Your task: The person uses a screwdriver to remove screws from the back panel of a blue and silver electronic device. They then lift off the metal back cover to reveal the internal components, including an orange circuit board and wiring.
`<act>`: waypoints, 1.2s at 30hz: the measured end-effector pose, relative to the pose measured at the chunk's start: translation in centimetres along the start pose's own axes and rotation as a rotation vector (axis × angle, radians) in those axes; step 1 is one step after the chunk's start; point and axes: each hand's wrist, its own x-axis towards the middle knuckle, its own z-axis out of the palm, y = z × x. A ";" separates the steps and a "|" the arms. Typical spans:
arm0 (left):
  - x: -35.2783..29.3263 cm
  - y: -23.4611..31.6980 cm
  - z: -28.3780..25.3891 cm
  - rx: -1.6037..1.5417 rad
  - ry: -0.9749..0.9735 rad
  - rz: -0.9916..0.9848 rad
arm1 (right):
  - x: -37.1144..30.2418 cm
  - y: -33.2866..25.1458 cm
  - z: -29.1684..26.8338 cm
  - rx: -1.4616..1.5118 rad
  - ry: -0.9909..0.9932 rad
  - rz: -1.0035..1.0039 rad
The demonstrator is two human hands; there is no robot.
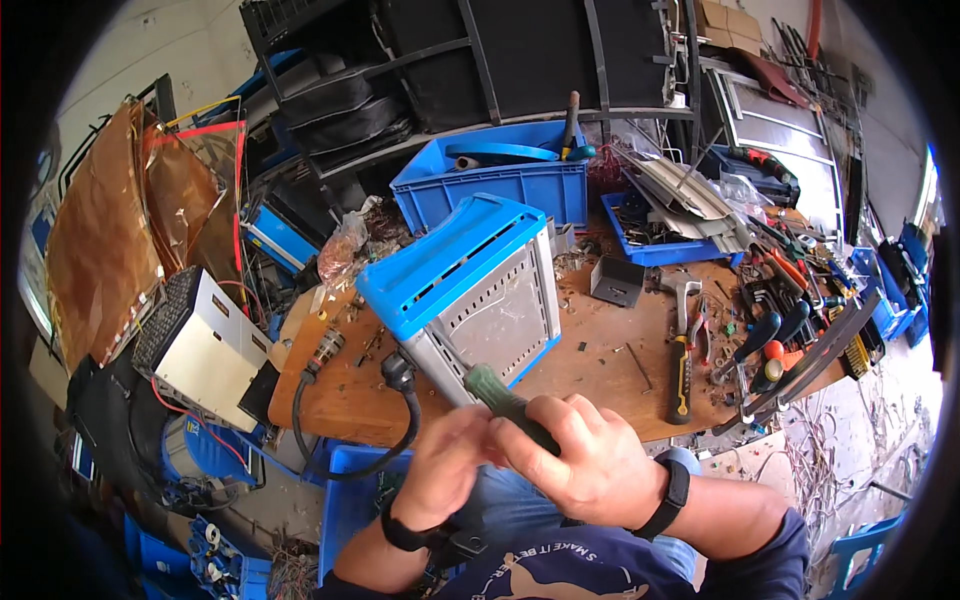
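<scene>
My right hand (590, 465) is wrapped round the green handle of a screwdriver (493, 390), which slants up and left toward the metal case. My left hand (445, 462) is closed right beside it, fingers drawn together against the right hand's fingertips; whatever they pinch is hidden. Just beyond both hands, a grey metal case (497, 305) with bright blue end frames and slotted panels stands on the wooden bench (620, 385). A thick black cable (412, 425) with a round connector hangs at the case's near left corner.
On the bench's right lie a hammer (681, 350), red-handled pliers (703, 335) and a pile of hand tools (790, 300). A small black metal box (616, 281) sits right of the case. Behind is a blue crate (490, 185). A white box unit (215, 345) stands at left.
</scene>
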 end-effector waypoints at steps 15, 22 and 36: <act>4.0 -2.2 0.9 -0.472 -0.469 -0.114 | -1.0 0.3 -2.1 -0.032 -0.043 0.273; 3.5 -2.5 2.4 -0.435 -0.408 -0.075 | -1.6 0.1 -1.6 -0.169 0.031 0.109; 5.0 -3.8 1.1 -0.556 -0.529 -0.030 | -2.7 -0.2 -1.4 0.169 -0.070 0.416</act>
